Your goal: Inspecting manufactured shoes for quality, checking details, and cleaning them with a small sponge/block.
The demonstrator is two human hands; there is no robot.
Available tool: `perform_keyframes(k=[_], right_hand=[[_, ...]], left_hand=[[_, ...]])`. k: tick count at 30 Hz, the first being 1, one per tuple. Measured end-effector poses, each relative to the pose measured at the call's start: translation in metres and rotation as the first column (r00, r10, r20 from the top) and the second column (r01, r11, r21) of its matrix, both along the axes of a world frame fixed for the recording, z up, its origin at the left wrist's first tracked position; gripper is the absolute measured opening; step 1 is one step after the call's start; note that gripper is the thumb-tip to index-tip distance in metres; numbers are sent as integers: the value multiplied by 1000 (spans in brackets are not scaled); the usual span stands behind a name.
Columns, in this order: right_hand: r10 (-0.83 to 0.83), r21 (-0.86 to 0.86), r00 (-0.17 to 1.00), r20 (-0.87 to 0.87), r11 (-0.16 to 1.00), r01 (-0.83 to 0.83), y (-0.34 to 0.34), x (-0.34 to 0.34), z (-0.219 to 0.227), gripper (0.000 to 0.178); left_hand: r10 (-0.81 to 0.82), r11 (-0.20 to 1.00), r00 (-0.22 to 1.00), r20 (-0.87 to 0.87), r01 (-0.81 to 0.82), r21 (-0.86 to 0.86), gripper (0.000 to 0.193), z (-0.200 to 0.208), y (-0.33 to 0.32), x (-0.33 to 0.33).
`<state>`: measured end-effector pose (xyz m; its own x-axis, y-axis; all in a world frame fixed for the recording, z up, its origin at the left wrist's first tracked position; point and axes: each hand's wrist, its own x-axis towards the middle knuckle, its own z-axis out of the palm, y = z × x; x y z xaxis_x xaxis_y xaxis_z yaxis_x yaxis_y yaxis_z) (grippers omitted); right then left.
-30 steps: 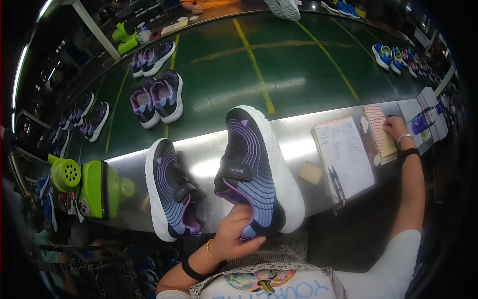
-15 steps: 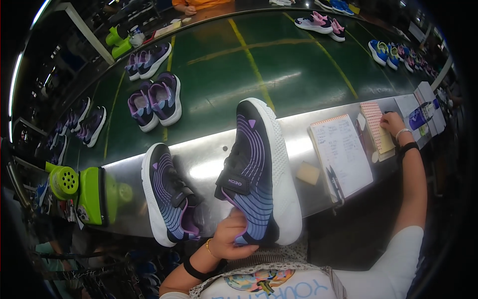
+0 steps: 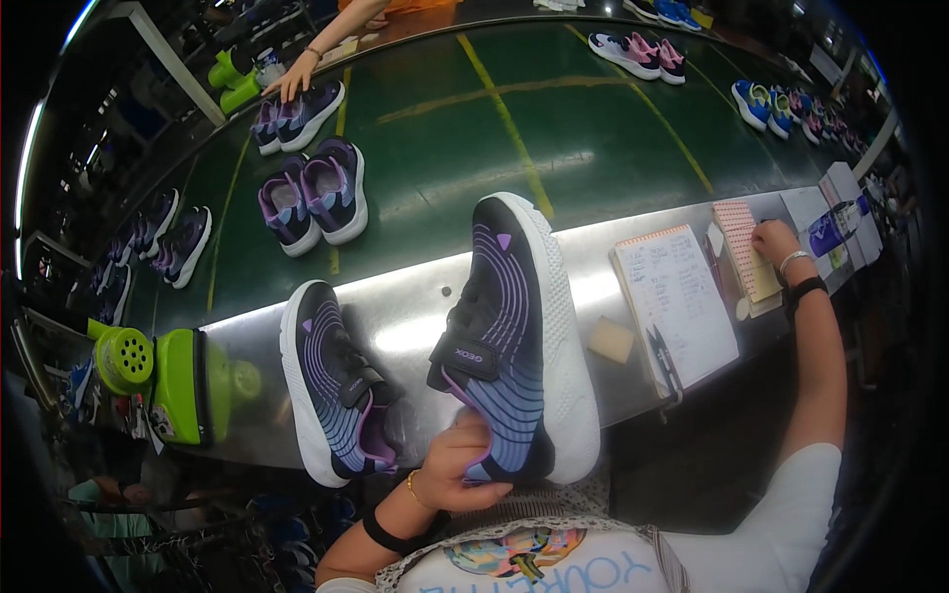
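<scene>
Though tilted, the held dark sneaker partly around the left fingers.

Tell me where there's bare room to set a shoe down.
Widest: mid green belt, between the near purple-lined pair and the pink-lined pair. Smaller: the metal ledge between the untouched shoe and the held shoe, with one small dark spot. Crowded: the ledge's right, with tan block, notebook and right hand.

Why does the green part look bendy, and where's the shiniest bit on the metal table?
Head view: the fisheye lens bows the green surface; head view: the strongest glare on the metal table lies between the held shoe and its neighbour.
</scene>
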<state>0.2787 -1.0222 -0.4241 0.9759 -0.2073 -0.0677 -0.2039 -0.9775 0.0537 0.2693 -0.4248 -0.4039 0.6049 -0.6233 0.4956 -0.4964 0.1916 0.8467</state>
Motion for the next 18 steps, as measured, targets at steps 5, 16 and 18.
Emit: perform_keyframes(k=[5,16,18], right_hand=[[-117,82,980,161,991,105,-3,-13,-3,9],[581,285,513,632,441,-851,291,-15,122,12],[695,55,317,645,372,-927,305,-21,130,14]], left_hand=[[-27,1000,999,33,26,16,21,-2,3,1],[-125,992,990,-70,125,-5,22,6,-4,-5],[-162,987,984,-69,162,-1,22,11,-6,-4]])
